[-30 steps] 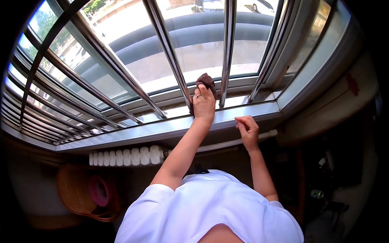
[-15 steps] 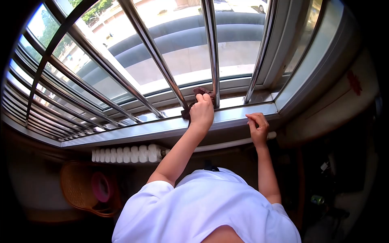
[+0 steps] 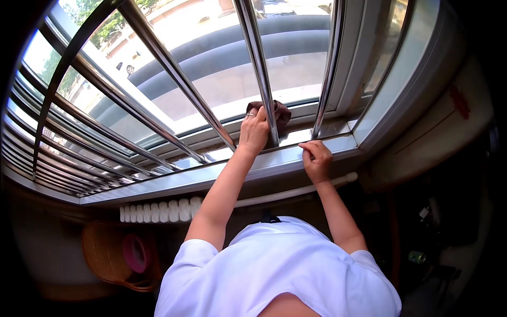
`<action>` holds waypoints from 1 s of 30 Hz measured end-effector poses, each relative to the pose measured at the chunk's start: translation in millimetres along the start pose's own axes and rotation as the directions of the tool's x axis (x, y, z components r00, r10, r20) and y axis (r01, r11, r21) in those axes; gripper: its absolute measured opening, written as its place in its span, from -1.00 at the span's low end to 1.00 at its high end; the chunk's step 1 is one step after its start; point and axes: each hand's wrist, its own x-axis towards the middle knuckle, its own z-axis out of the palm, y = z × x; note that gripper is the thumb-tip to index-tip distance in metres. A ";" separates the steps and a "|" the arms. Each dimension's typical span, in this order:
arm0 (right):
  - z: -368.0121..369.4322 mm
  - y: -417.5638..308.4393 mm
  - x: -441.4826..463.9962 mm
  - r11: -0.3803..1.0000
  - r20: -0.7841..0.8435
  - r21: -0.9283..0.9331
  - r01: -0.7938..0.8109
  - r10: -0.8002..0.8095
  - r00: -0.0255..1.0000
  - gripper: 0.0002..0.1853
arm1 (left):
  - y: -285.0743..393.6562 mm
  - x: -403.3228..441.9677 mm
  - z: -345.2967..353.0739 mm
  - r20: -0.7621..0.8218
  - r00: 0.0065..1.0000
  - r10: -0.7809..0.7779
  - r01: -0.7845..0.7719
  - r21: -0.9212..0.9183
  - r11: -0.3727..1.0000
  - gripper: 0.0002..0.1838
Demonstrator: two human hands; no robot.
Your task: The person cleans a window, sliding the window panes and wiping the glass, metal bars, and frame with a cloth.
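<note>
Just beyond the sill [image 3: 285, 159], we find the brown cloth [image 3: 282, 114], bunched up and passing behind an upright metal bar [image 3: 257, 58], so that part of it shows on either side. The left hand [image 3: 254, 131] reaches across the sill into the gap beside that bar, and its fingers are clamped on the cloth's near end; we cannot see the thumb's grip, because the back of the hand covers it. We take the gathered hold to suit the narrow space between the bars and the window frame [image 3: 304, 110] past the sill, where a spread cloth would probably catch. The left arm is stretched out, it seems, because the cloth lies on the far side of the bars. At the sill's front edge, the right hand [image 3: 318, 160] has its fingers curled together, thumb near forefinger, with nothing visible in the grasp; whether it touches the sill we cannot tell. Perhaps it sits apart because the gap suits only one hand. Below the sill we see a white radiator [image 3: 158, 212] and a white pipe [image 3: 285, 192], and lower down, to the sill's left, a woven brown seat or basket [image 3: 100, 253] with a pink round thing [image 3: 130, 256] inside.
</note>
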 end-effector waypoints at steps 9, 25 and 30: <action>8.0 -1.3 2.6 0.990 -0.017 -0.133 0.038 -0.041 0.999 -0.84 | -6.0 -43.7 3.6 -0.042 0.994 0.102 -0.091 0.198 0.976 -0.71; -1.2 -23.0 -3.6 0.983 0.128 0.114 -0.146 0.131 0.983 -0.82 | -1.8 -63.3 -14.5 0.104 0.990 -0.091 0.035 0.444 0.895 -0.93; -23.6 -25.0 -3.5 0.973 0.221 0.178 -0.145 0.104 0.970 -0.81 | 17.0 -98.2 -65.6 0.124 0.991 -0.057 0.053 0.033 0.998 -0.96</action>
